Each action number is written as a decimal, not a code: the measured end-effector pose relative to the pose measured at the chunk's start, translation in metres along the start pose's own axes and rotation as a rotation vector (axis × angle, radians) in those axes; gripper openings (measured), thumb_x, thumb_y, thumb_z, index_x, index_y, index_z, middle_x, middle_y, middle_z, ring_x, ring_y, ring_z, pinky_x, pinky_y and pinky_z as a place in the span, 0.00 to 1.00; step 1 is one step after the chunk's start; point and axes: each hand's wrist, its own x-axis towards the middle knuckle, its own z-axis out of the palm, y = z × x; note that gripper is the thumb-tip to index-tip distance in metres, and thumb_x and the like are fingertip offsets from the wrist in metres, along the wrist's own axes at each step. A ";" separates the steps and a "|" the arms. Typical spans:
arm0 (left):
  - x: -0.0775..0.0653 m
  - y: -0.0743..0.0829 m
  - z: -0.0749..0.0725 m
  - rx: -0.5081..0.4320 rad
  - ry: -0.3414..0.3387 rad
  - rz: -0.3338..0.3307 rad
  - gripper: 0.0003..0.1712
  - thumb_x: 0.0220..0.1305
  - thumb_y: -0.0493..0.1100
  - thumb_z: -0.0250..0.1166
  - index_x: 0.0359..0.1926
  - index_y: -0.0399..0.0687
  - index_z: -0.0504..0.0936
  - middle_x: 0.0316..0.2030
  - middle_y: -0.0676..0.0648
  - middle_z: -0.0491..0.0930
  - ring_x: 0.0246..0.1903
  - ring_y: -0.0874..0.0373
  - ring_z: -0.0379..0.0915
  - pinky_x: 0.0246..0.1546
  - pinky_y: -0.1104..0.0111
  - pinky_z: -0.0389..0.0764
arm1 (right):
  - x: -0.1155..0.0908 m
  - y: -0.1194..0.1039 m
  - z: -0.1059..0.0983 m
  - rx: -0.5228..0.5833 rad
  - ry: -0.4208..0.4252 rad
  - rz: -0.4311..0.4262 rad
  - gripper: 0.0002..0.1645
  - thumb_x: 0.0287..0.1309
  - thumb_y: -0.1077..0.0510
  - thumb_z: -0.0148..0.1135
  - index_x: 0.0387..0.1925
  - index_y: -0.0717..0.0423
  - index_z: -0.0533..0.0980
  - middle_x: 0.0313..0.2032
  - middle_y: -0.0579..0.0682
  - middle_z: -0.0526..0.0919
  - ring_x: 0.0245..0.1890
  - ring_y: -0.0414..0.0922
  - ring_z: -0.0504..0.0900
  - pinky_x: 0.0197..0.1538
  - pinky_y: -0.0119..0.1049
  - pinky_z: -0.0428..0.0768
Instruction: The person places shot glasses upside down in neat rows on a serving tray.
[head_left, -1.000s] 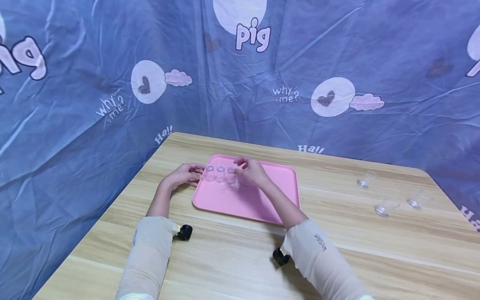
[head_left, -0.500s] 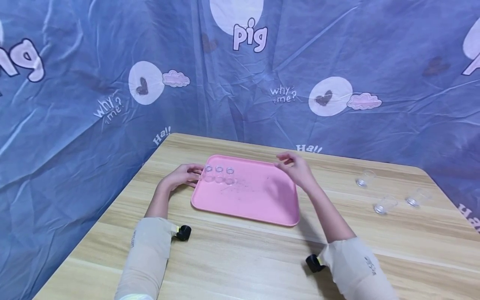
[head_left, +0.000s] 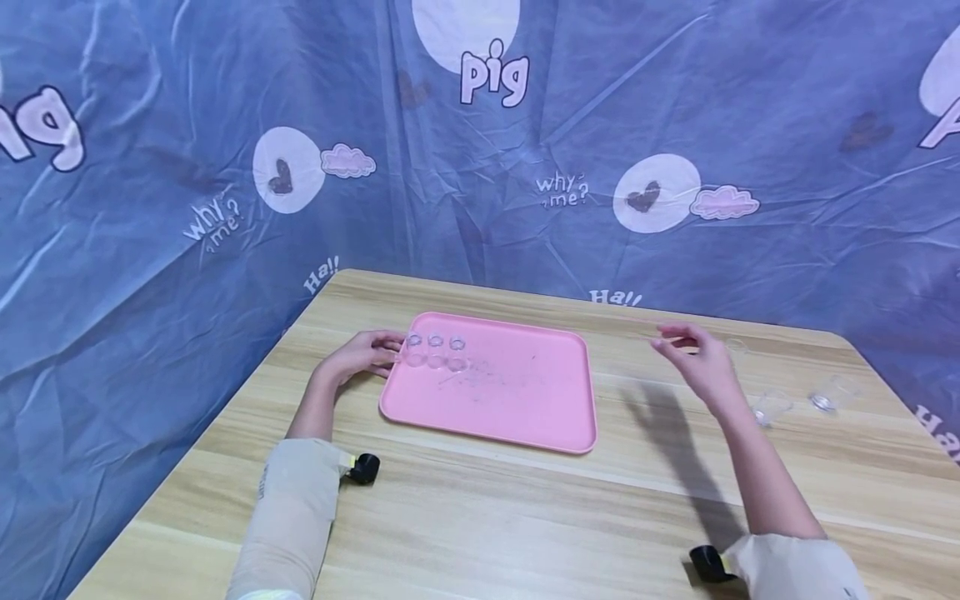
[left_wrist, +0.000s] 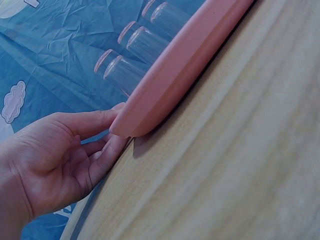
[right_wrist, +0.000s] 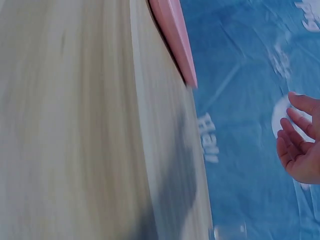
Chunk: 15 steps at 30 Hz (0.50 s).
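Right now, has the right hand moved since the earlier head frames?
Yes, rightward: in the head view, the right hand went from left to right of the middle "Ha!!" print.

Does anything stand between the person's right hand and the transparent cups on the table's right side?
Nothing visible does. In the head view, no object separates the right hand from the two plainly visible cups. The hand itself mostly hides a third cup, so its near side cannot be checked.
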 end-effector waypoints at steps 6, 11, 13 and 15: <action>-0.003 0.001 0.000 0.002 -0.005 0.003 0.28 0.64 0.32 0.54 0.64 0.30 0.59 0.53 0.32 0.66 0.42 0.52 0.73 0.41 0.62 0.80 | -0.017 0.021 -0.040 -0.005 0.085 0.089 0.08 0.57 0.49 0.61 0.40 0.40 0.75 0.34 0.30 0.72 0.33 0.27 0.70 0.29 0.21 0.69; -0.004 0.001 0.000 0.011 -0.015 0.016 0.29 0.64 0.32 0.54 0.64 0.29 0.59 0.52 0.32 0.66 0.42 0.51 0.73 0.42 0.62 0.80 | -0.029 0.044 -0.064 -0.003 0.163 0.219 0.08 0.56 0.48 0.62 0.37 0.29 0.73 0.38 0.31 0.68 0.34 0.25 0.66 0.30 0.20 0.68; -0.004 0.001 0.000 0.014 -0.019 0.020 0.29 0.64 0.32 0.54 0.64 0.29 0.59 0.52 0.32 0.66 0.43 0.51 0.72 0.42 0.62 0.80 | -0.031 0.057 -0.071 -0.004 0.189 0.268 0.09 0.55 0.47 0.62 0.40 0.33 0.75 0.43 0.38 0.67 0.36 0.27 0.65 0.29 0.20 0.69; -0.004 0.002 0.000 0.017 -0.020 0.022 0.29 0.64 0.32 0.54 0.64 0.30 0.59 0.53 0.32 0.66 0.43 0.51 0.72 0.42 0.62 0.80 | -0.032 0.071 -0.076 -0.017 0.210 0.304 0.15 0.54 0.45 0.62 0.45 0.37 0.76 0.47 0.43 0.64 0.39 0.30 0.65 0.30 0.20 0.68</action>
